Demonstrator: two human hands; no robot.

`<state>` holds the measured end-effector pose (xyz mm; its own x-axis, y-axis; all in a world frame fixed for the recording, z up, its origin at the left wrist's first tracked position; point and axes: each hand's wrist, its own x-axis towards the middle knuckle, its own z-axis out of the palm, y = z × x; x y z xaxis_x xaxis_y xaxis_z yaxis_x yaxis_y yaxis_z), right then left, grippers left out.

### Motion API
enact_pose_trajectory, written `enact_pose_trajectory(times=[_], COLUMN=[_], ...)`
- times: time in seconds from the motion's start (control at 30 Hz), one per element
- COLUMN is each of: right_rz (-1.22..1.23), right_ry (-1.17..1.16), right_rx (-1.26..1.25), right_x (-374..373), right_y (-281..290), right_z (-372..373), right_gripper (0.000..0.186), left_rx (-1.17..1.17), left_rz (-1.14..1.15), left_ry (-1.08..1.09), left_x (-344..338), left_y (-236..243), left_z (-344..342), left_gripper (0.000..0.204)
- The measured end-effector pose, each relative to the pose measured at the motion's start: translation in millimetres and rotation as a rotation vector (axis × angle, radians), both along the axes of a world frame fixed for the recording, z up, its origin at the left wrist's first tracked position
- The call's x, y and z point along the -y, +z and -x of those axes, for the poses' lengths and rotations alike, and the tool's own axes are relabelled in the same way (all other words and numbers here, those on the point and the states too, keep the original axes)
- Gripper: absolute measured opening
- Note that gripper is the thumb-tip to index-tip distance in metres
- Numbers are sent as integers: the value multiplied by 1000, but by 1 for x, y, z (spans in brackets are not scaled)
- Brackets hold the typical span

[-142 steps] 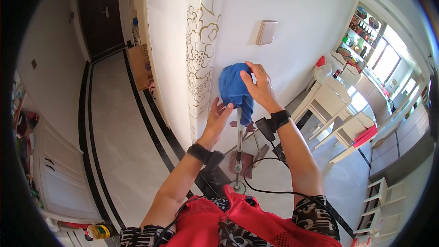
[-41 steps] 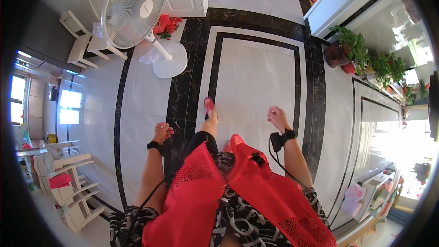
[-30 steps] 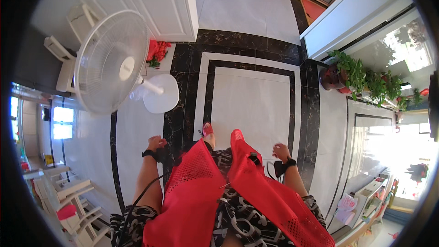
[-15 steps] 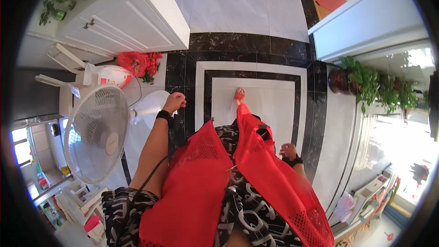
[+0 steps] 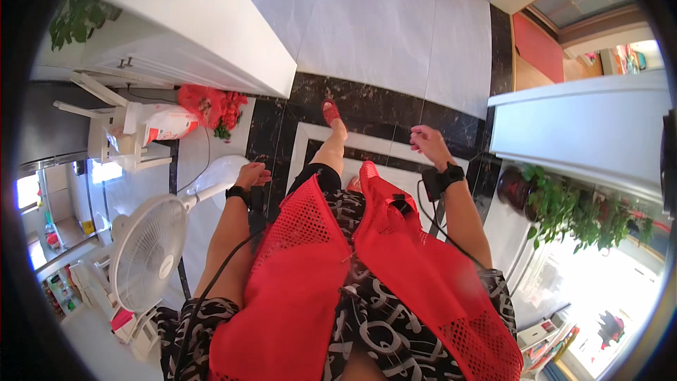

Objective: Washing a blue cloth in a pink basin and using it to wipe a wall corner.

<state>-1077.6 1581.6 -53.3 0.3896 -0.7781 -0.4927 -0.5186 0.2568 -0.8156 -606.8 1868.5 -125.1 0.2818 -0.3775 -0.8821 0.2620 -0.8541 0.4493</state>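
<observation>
My left hand hangs in the air over the dark floor border, its fingers loosely bent and somewhat apart, with nothing in it. A white standing fan is the nearest thing on that side. My right hand swings out ahead over the tiles, likewise free, its fingers half bent and apart. Each wrist wears a black strap with a small device, and a black cable runs up each arm. A red vest hangs over my black-and-white patterned clothes. One foot in a red slipper is forward.
At the left, a white cabinet juts toward the walkway. By it stand a white chair, a white bag and a red plastic bag. To the right are a white door panel and potted plants. Pale tiles lie ahead.
I have stepped forward, the other foot now leading. My right hand has swung up and ahead from beside the vest; my left has dropped back slightly. The fan has shifted lower in view.
</observation>
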Motion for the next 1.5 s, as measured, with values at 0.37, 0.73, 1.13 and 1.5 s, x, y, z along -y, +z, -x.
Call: enact_pose_trajectory(times=[0.37,0.73,1.13,1.5], right_rz=[-240,53,21,-191], right_ry=[-402,336,75,573], right_rx=[-227,-402,-304,-129], right_x=[120,283,781,869], right_y=[-48,-130,-68,-32], right_z=[61,50,-225,-522], right_gripper=[20,18,25,29], left_rx=[-2,-34,52,-97], left_rz=[102,338,262,121], left_ry=[-197,-217,386,678], left_x=[292,620,688,650], left_y=[2,28,48,-42], left_z=[-75,-113,-231,-362], left_gripper=[27,28,44,35])
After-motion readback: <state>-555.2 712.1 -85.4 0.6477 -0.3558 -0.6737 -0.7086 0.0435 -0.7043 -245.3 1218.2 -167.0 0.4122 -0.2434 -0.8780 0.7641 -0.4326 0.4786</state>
